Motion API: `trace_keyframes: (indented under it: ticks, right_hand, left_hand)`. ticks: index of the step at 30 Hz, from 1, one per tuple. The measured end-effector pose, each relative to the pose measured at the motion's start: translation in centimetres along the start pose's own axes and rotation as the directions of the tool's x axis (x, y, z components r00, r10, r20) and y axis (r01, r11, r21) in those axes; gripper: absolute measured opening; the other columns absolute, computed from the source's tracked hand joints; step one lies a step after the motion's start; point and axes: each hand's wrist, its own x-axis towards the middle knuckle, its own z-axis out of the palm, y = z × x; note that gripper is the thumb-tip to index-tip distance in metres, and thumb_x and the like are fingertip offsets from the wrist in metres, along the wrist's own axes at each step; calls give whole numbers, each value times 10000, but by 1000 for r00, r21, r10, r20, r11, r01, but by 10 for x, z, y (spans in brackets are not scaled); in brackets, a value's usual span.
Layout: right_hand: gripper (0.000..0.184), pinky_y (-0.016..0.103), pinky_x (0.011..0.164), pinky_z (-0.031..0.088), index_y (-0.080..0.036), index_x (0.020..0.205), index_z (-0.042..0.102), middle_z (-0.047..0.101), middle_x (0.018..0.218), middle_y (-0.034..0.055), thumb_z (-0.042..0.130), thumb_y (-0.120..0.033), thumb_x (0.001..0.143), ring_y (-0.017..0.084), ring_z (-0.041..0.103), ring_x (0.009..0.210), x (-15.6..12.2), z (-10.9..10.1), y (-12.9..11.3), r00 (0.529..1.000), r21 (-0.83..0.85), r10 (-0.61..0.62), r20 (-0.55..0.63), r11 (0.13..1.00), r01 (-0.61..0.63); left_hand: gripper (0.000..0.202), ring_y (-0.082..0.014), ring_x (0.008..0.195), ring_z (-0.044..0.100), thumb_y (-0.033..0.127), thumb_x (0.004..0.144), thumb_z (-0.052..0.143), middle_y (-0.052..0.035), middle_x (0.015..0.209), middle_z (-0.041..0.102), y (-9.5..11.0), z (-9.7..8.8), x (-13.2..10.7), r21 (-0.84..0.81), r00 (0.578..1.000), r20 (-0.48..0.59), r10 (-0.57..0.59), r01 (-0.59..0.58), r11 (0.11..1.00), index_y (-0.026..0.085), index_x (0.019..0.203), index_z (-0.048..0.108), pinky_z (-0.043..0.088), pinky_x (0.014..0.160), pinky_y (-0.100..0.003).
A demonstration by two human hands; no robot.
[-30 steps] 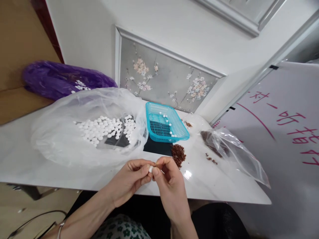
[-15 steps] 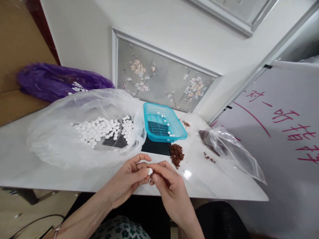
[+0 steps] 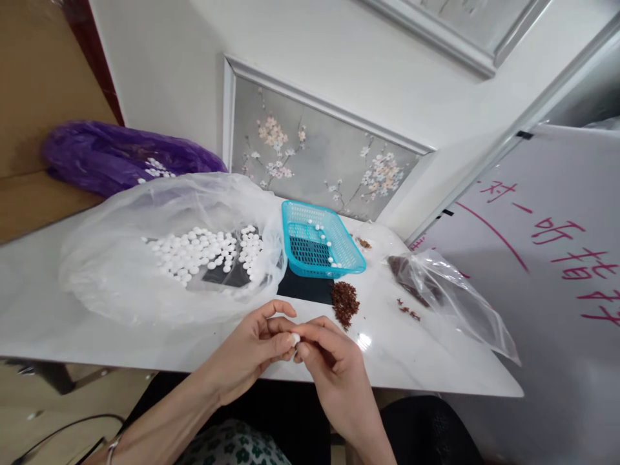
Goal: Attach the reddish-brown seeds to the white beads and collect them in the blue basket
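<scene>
A small white ball (image 3: 295, 338) is pinched between the thumb and fingers of my left hand (image 3: 254, 349), just over the table's front edge. Against it, my right hand (image 3: 335, 363) has thumb and forefinger pressed together; whatever they may hold is hidden. Beyond my right fingers lies a heap of small reddish-brown pieces (image 3: 345, 303). Many similar white balls (image 3: 191, 252) rest in a large clear plastic bag (image 3: 101, 278) to the left. Behind the hands stands a turquoise basket (image 3: 356, 263) with several white balls in it.
A black mat (image 3: 303, 287) lies under the basket's front. On the right is a clear bag (image 3: 465, 316) of brown pieces, with a few loose pieces (image 3: 408, 311) beside it. A purple bag (image 3: 97, 155) sits back left. A framed picture (image 3: 314, 142) leans behind.
My fingertips have closed further together around the ball, and less of it and of the brown bit near my right fingers shows. The whole view has shifted slightly.
</scene>
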Motion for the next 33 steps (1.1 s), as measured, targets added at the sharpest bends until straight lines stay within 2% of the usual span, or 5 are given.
trace_keyframes:
  ticks: [13, 21, 23, 28, 33]
  right_hand:
    - [273, 265, 677, 490, -234, 1046, 691, 600, 861, 37, 510, -118, 878, 145, 597, 755, 0, 3, -1, 998, -45, -42, -46, 998, 40]
    - [274, 277, 687, 485, -229, 1054, 687, 601, 884, 51, 492, -133, 888, 161, 589, 782, -2, 7, -1, 996, -90, -29, -89, 996, 21]
    - [277, 272, 686, 478, -235, 1078, 674, 587, 881, 43, 488, -142, 894, 156, 580, 776, -2, 6, -1, 998, -70, -18, -65, 997, 13]
    - [345, 264, 677, 457, -272, 1211, 590, 524, 834, 14, 468, -163, 907, 144, 544, 750, -3, -3, -6, 996, -69, 29, 82, 997, -23]
    - [372, 262, 707, 463, -271, 1255, 561, 544, 851, 21, 447, -163, 917, 144, 555, 775, -2, -8, -7, 993, -95, -4, 122, 995, 16]
  left_hand:
    - [231, -73, 618, 481, 220, 741, 716, 41, 665, 611, 4, 7, 1, 79, 998, -34, 52, -49, 996, 189, 890, 542, 350, 629, -212]
    - [235, -83, 619, 479, 240, 718, 733, 40, 662, 584, 4, 7, 1, 95, 997, -71, 41, -34, 995, 182, 866, 561, 351, 624, -215]
    - [238, -82, 621, 482, 242, 716, 735, 41, 665, 585, 3, 6, 1, 77, 997, -65, 31, -26, 997, 187, 868, 560, 352, 629, -212]
    - [199, -77, 625, 475, 228, 757, 699, 34, 702, 586, 4, 6, 1, 50, 999, -46, 27, -25, 998, 190, 880, 548, 352, 620, -209]
    - [222, -78, 608, 477, 208, 734, 719, 44, 665, 581, 6, 8, 1, 67, 999, -35, 33, -30, 997, 187, 876, 550, 357, 606, -211]
